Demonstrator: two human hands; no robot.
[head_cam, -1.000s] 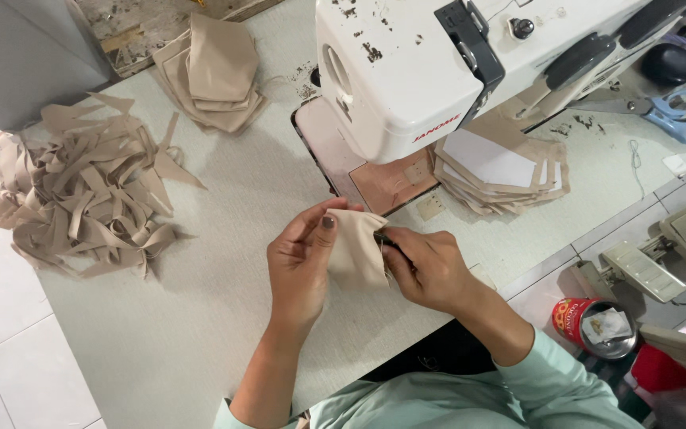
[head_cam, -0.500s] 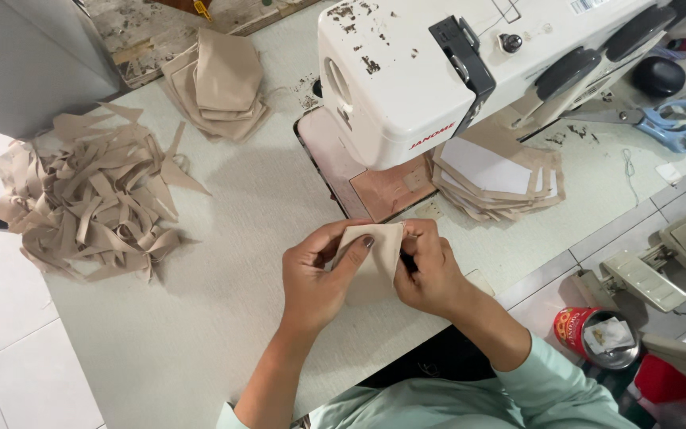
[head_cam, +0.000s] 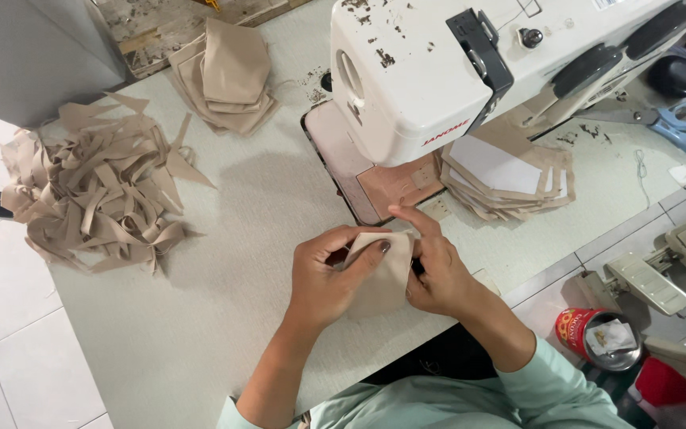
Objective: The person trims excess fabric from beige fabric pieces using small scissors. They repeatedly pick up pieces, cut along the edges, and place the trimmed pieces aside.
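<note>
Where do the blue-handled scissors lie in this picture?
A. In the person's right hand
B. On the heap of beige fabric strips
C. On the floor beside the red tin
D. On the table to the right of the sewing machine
D: the blue-handled scissors lie flat on the table just right of the white sewing machine, far from the heap of beige fabric strips, while both hands hold a beige fabric piece.

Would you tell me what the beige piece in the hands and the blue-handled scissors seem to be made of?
The beige piece looks like soft matte woven cloth: it folds and creases between both hands. The scissors seem to have glossy light-blue plastic handles and dull grey metal blades, judging by their sheen.
</note>
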